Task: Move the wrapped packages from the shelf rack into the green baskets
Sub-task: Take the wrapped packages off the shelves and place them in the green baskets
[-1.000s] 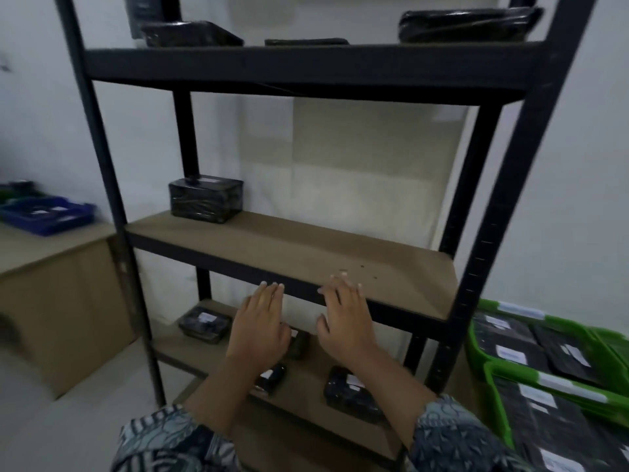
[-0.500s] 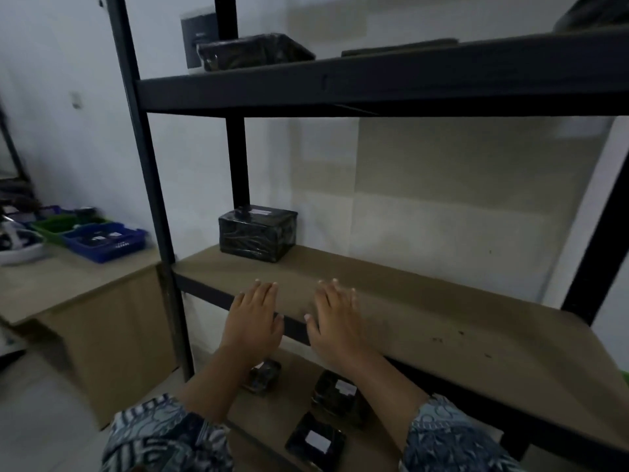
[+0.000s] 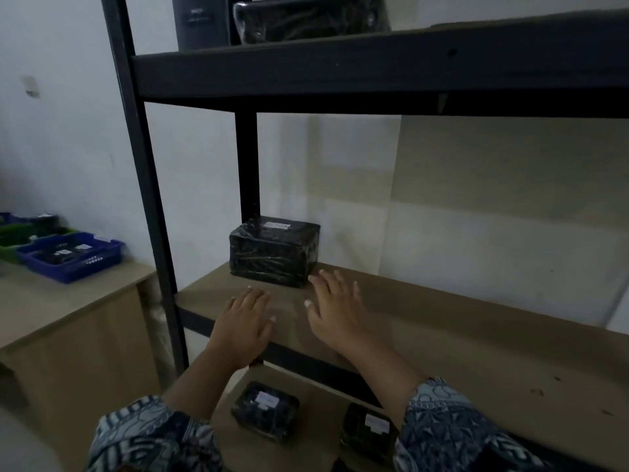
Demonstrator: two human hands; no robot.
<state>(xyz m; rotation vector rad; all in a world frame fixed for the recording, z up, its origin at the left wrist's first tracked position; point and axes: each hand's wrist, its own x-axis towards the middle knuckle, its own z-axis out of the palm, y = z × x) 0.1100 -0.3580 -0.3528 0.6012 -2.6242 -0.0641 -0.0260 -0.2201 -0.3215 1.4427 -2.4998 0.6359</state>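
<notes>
In the head view, a black metal shelf rack (image 3: 149,206) with brown board shelves stands against a pale plastered wall (image 3: 493,206). At 9 o'clock there is a low beige cabinet (image 3: 64,332); on its top sits a blue plastic basket (image 3: 73,257) with small dark items, and behind it a green plastic basket (image 3: 13,235), partly cut by the frame edge.

On the middle shelf, near its back left corner, rests a box-shaped package in black shiny wrap (image 3: 274,255) with a white label on top. The left hand (image 3: 243,327) is flat and empty, fingers together, at 7 o'clock from this package and apart from it. The right hand (image 3: 335,310) is spread wide and empty, its fingertips just beside the package's lower right corner; I cannot tell if they touch.

On the lower shelf lie two small black wrapped packages (image 3: 265,410) with white labels. On the top shelf is one more black wrapped package (image 3: 306,18).

Compared with half a second ago, both hands are further forward over the shelf and closer to the box package, and the camera is nearer to it.
</notes>
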